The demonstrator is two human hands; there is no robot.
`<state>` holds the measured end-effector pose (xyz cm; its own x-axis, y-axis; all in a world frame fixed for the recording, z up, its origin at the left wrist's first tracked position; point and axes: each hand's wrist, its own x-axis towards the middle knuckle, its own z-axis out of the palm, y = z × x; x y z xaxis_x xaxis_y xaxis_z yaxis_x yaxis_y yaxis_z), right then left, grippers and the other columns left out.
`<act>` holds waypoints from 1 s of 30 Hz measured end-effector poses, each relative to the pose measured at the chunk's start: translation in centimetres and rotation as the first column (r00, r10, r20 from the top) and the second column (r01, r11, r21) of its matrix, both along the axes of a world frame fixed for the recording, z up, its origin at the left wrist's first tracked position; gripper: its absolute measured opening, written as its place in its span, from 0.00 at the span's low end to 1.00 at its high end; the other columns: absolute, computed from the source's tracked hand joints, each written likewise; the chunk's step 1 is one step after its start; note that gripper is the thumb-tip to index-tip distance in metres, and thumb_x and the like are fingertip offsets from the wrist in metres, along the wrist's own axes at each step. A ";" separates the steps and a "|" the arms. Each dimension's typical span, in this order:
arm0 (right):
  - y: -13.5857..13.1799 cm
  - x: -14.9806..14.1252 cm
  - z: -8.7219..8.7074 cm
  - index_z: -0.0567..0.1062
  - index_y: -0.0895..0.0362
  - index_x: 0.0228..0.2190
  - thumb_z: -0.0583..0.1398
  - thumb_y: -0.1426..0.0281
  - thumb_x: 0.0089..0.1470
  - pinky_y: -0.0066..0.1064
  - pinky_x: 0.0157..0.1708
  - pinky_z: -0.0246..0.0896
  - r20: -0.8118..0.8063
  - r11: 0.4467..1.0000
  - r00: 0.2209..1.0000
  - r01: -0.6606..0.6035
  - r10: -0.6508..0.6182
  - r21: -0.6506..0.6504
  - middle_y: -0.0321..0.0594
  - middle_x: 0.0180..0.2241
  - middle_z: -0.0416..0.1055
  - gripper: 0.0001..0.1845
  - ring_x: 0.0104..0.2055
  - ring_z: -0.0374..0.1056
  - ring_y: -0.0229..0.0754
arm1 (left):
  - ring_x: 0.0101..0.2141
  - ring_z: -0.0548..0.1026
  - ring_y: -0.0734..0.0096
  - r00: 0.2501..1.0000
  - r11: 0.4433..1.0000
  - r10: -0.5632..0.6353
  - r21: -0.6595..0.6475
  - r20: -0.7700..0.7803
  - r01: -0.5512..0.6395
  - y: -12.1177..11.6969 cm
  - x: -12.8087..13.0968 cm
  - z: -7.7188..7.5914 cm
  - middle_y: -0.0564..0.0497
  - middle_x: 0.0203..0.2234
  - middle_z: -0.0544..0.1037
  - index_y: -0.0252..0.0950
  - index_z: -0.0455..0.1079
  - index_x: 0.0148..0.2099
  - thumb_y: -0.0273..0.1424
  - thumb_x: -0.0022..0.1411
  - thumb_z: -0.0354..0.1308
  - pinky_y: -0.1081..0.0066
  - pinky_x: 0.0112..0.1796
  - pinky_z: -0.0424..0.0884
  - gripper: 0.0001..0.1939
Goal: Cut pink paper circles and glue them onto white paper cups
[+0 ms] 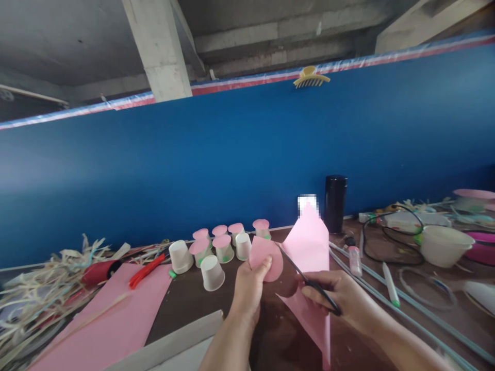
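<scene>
My left hand (249,288) pinches a rounded piece of pink paper (266,257) between thumb and fingers. My right hand (336,296) is closed round black scissors (305,281), whose blades point up and left toward that rounded piece. A larger pink sheet (309,242) stands up behind and under the right hand. Beyond the left hand sits a cluster of upturned white paper cups (222,250), several topped with pink discs.
A flat pink sheet (112,319) lies at the left beside a heap of straw strips (42,288) and a red tool (147,270). A black cylinder (335,203), a white bowl (443,245), cables, pens and long rods lie right. A blue wall runs behind.
</scene>
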<state>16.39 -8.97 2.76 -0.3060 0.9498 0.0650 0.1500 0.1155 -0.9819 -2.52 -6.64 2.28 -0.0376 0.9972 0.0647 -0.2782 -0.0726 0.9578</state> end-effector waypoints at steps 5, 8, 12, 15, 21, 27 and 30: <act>0.1 0.0 0.4 0.79 0.61 0.33 0.64 0.56 0.44 0.27 0.21 0.47 0.016 1.000 1.000 -0.011 0.011 -0.019 0.32 0.19 0.60 0.20 0.22 0.52 0.34 | 0.36 0.76 0.59 0.999 1.000 0.011 0.009 -0.042 -0.010 0.2 -0.4 0.0 0.43 0.35 0.79 0.29 0.73 0.46 0.42 0.51 0.63 0.66 0.39 0.70 0.25; 0.2 0.2 0.1 0.79 0.60 0.33 0.64 0.57 0.45 0.27 0.22 0.48 0.000 0.999 0.999 -0.036 0.036 -0.013 0.32 0.19 0.61 0.19 0.23 0.53 0.34 | 0.37 0.76 0.56 0.996 1.000 0.010 0.017 -0.094 -0.008 0.2 -0.5 0.1 0.42 0.35 0.79 0.29 0.73 0.45 0.43 0.51 0.63 0.65 0.39 0.69 0.25; 0.3 0.3 0.0 0.78 0.58 0.31 0.62 0.58 0.47 0.26 0.21 0.48 -0.009 0.996 0.997 -0.082 0.082 0.016 0.31 0.19 0.58 0.16 0.22 0.51 0.33 | 0.37 0.76 0.55 0.989 0.999 -0.037 0.016 -0.146 0.040 -0.2 -0.5 0.4 0.42 0.34 0.79 0.29 0.74 0.44 0.43 0.51 0.62 0.64 0.39 0.70 0.24; 0.2 0.4 0.2 0.78 0.59 0.30 0.62 0.58 0.47 0.26 0.21 0.47 -0.018 0.996 0.996 -0.083 0.083 0.020 0.30 0.18 0.58 0.15 0.22 0.50 0.33 | 0.37 0.76 0.55 0.988 0.998 -0.063 0.013 -0.144 0.065 -0.4 -0.4 0.8 0.43 0.34 0.79 0.30 0.74 0.44 0.42 0.51 0.63 0.65 0.38 0.70 0.23; 0.1 0.4 0.2 0.77 0.59 0.29 0.62 0.58 0.48 0.27 0.22 0.42 -0.027 0.994 0.995 -0.100 0.101 0.033 0.30 0.19 0.57 0.15 0.23 0.48 0.33 | 0.35 0.76 0.58 0.992 0.997 -0.072 0.010 -0.101 0.074 -0.5 -0.3 1.1 0.43 0.33 0.80 0.29 0.74 0.44 0.41 0.51 0.63 0.65 0.38 0.70 0.23; 0.0 0.3 0.5 0.77 0.59 0.28 0.62 0.57 0.48 0.27 0.22 0.42 0.022 0.995 0.997 -0.076 0.075 0.061 0.31 0.19 0.59 0.17 0.23 0.50 0.34 | 0.36 0.76 0.59 0.990 0.990 -0.144 -0.007 0.014 0.144 -0.4 -0.3 0.8 0.41 0.36 0.79 0.28 0.73 0.44 0.39 0.53 0.62 0.65 0.40 0.69 0.22; -0.1 0.2 0.6 0.77 0.59 0.27 0.61 0.56 0.48 0.27 0.22 0.43 0.021 0.996 0.997 -0.075 0.074 0.057 0.31 0.19 0.60 0.17 0.23 0.50 0.34 | 0.36 0.76 0.60 0.989 0.991 -0.135 -0.015 0.056 0.136 -0.4 -0.3 0.8 0.41 0.36 0.79 0.28 0.74 0.44 0.39 0.51 0.63 0.66 0.40 0.69 0.22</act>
<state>16.62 -9.05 3.40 -0.3778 0.9190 0.1127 0.1575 0.1837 -0.9703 -2.85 -7.00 3.11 0.0948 0.9943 0.0478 -0.3360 -0.0132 0.9418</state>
